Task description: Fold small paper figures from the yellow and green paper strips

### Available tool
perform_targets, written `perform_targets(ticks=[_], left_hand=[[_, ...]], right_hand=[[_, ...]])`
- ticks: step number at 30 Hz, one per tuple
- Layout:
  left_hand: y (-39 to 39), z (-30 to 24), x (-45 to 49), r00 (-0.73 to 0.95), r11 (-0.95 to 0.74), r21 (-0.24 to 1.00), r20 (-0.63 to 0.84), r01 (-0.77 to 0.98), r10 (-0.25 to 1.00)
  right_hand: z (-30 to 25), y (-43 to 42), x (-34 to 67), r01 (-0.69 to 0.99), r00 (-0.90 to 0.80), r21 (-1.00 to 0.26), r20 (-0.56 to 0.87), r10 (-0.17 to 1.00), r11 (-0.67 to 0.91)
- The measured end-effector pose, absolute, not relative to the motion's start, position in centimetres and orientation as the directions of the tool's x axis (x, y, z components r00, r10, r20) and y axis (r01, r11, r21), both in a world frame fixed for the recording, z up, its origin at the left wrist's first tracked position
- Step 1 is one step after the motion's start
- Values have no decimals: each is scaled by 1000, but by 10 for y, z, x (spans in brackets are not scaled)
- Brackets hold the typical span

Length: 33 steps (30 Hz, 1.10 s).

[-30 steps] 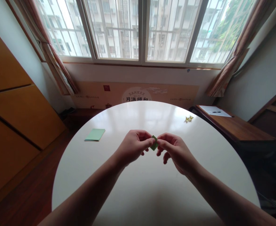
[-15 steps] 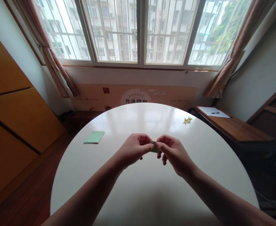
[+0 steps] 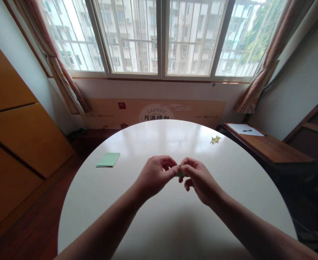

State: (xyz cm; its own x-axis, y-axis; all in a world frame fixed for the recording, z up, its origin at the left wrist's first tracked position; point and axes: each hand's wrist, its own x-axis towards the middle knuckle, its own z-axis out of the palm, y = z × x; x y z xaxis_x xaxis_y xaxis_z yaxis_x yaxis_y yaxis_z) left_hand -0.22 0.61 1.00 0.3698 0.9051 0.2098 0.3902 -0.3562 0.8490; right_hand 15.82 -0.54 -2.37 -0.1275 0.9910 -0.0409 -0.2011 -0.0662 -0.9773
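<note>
Above the middle of the white round table, a small folded piece of green paper is pinched between my two hands. My left hand grips its left side with thumb and fingers. On its right side, my right hand closes thumb and index finger, while its lower fingers hang loosely curled. Fingertips cover much of the paper, so its exact folded shape is hidden. A stack of light green square paper lies to the left of my hands.
Small yellow folded-paper figures stand near the table's far right edge. Beyond it, a wooden desk carries a white sheet with a dark pen-like object. A barred window and a printed banner are behind the table.
My left thumb has shifted right over the green paper, and the hands are closer together. Less of the paper shows now. The view has tilted slightly.
</note>
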Motion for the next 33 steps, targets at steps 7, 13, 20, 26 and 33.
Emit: perform_targets(ticks=[7,13,20,26,33], left_hand=[[6,8,-4,388,-394,803,223,447,894],[5,5,-1,354,-396,819,255,416,900],[6,10,-3,306,-302,891,199,339,931],[4,10,-2,292,-282,899,185,336,938],[11,14,-8,197,-189,953,143,235,970]], right_hand=[[-27,-2,163,-72,-131,-997,23,991,14],[-21,-1,163,-117,-166,-990,-63,984,-83],[-23,0,168,-123,-230,-987,-71,971,-101],[-22,1,169,-113,-245,-988,-75,967,-105],[-22,8,176,97,-234,-995,-2,972,21]])
